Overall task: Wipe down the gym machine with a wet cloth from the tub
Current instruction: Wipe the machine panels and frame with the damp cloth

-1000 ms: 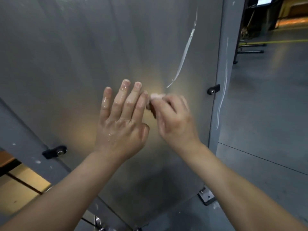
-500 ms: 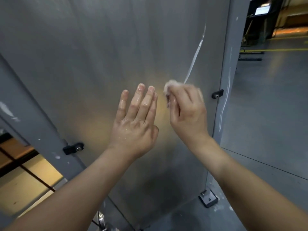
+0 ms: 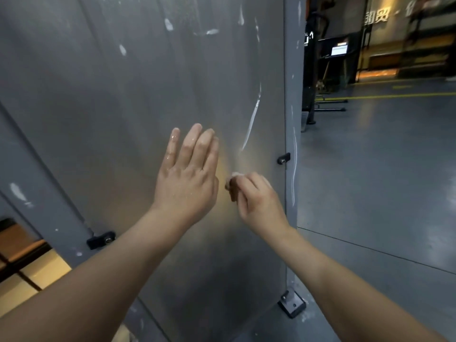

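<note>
Against the broad grey metal machine panel, left hand flat, wet fingers together; right hand pinches the small pale wadded cloth. Looks soft, soggy, slippery, so I'd bunch it tight.

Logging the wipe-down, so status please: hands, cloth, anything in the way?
Left hand open, fingers straight, by the grey metal machine panel. Right hand pinches a small pale cloth wad at the panel. White streaks above; nothing blocking.

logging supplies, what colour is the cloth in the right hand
Pale pinkish white; the cloth shows best in the head view, pinched by the right hand.
</note>
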Motion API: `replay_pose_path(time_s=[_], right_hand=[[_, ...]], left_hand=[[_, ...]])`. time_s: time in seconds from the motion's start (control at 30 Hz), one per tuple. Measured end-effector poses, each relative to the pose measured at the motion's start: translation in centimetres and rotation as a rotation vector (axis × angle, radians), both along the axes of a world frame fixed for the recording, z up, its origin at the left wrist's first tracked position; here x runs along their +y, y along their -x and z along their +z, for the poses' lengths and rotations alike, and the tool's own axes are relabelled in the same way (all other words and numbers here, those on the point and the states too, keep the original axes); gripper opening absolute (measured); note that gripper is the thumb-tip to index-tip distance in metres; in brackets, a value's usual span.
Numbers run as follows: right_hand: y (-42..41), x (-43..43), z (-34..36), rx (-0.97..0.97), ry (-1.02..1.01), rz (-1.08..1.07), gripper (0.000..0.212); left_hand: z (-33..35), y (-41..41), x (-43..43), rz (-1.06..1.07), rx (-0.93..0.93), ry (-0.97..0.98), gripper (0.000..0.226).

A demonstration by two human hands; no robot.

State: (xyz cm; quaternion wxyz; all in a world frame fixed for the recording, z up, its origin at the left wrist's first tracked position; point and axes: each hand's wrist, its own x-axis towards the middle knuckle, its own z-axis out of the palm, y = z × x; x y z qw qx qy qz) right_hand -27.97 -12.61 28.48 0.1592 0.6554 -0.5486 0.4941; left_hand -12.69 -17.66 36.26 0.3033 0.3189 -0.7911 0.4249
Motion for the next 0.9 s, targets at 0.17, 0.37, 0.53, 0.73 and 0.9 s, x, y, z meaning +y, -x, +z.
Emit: replay_pose_path(time_s=[0.17, 0.37, 0.53, 0.73, 0.9], right_hand=[[1.6, -2.0, 5.2, -0.075, 0.097, -0.055, 0.015], [0.5, -1.0, 0.5, -0.033, 0.053, 0.013, 0.015], [3.3, -2.8, 4.7, 0.001, 0.092, -0.032, 0.015], [1.7, -2.2, 2.1, 0.057, 0.033, 0.002, 0.016], [4.8, -4.0, 7.8, -0.121, 0.203, -0.089, 0.018]], left_hand=[[0.1, 0.0, -1.2, 0.119, -0.105, -0.002, 0.073], [-0.3, -0.1, -1.4, 0.194, -0.164, 0.008, 0.074], [-0.4, 0.0, -1.9, 0.165, -0.132, 0.047, 0.071], [-0.3, 0.0, -1.7, 0.178, -0.148, 0.049, 0.071], [-0.5, 0.1, -1.8, 0.198, -0.147, 0.063, 0.067]])
